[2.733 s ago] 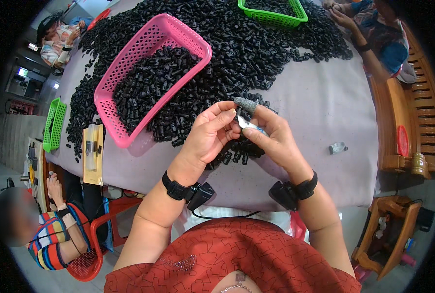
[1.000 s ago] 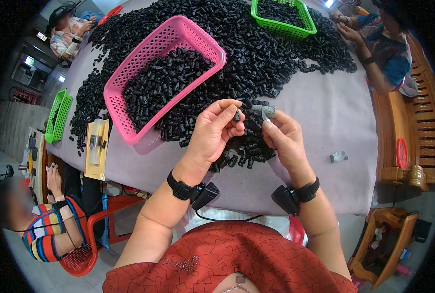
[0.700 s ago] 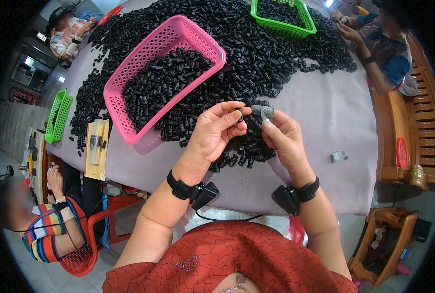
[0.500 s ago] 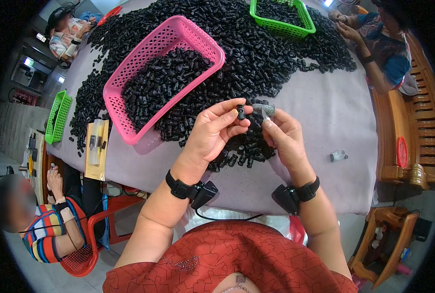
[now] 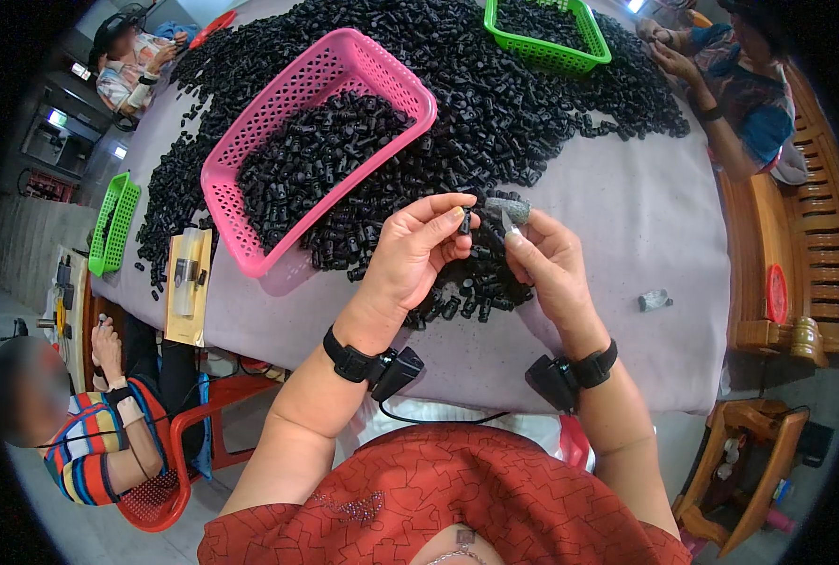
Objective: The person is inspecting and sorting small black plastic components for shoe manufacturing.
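Over the near edge of the black heap, my left hand (image 5: 417, 243) is closed, pinching a small black plastic part (image 5: 465, 224) between thumb and fingertips. Beside it, my right hand (image 5: 553, 250) is closed with the thumb against the index finger. A speckled grey sleeve (image 5: 508, 208) covers that index fingertip. A small pale pointed blade (image 5: 508, 222) juts from between thumb and sleeve, close to the black part but apart from it. Below the hands lie several loose black parts (image 5: 466, 290) of the same kind.
A pink basket (image 5: 223, 212) of black parts stands tilted in the heap. Green baskets (image 5: 551, 56) (image 5: 113, 226) stand behind and at the left. A grey sleeve-like piece (image 5: 655, 300) lies on the grey tablecloth (image 5: 626, 226). Other people sit around the table.
My left fingers have turned the black part slightly, so less of its face shows. The hands stay close together in nearly the same place.
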Tool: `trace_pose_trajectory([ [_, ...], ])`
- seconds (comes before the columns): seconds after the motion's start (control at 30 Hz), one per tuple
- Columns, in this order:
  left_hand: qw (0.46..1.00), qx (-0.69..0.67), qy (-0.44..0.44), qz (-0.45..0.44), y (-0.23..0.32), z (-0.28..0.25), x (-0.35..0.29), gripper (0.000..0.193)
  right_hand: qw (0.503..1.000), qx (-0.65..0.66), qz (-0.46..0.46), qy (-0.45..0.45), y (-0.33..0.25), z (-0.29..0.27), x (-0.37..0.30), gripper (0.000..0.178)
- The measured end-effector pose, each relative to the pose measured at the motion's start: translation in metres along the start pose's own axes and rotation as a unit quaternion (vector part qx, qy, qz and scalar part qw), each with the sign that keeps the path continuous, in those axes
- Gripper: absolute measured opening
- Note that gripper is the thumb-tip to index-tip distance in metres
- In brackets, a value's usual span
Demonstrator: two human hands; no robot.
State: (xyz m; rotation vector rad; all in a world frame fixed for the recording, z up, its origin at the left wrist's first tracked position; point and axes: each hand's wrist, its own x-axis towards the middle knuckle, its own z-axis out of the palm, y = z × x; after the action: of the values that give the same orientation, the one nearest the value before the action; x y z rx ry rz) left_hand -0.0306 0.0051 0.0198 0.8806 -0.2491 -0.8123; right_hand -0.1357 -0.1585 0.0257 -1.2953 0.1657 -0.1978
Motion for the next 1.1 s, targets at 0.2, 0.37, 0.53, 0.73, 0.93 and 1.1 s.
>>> trace_pose_trajectory([
  [0.2,1.0,-0.006,-0.01,-0.009,-0.001,0.003,0.0,0.026,0.999,-0.024,0.006,-0.039,-0.005,0.003,-0.004,0.044],
  [0.37,0.998,-0.039,-0.031,-0.027,-0.001,0.002,0.0,0.034,0.997,-0.053,-0.007,-0.059,-0.008,0.005,-0.006,0.048],
  [0.53,0.998,-0.045,-0.035,-0.037,-0.004,-0.002,0.003,0.032,0.995,-0.045,0.015,-0.085,-0.011,0.006,-0.006,0.048],
  [0.73,0.998,-0.022,-0.035,-0.051,-0.003,-0.002,0.002,0.032,0.994,-0.053,0.015,-0.095,-0.012,0.004,-0.006,0.047],
  [0.93,0.995,-0.046,-0.05,-0.071,-0.003,-0.004,0.001,0.032,0.995,-0.019,0.025,-0.094,-0.01,0.004,-0.006,0.048],
  [1.1,0.995,-0.051,-0.038,-0.078,-0.001,0.001,0.001,0.029,0.994,0.007,0.043,-0.103,-0.01,0.001,-0.005,0.047],
])
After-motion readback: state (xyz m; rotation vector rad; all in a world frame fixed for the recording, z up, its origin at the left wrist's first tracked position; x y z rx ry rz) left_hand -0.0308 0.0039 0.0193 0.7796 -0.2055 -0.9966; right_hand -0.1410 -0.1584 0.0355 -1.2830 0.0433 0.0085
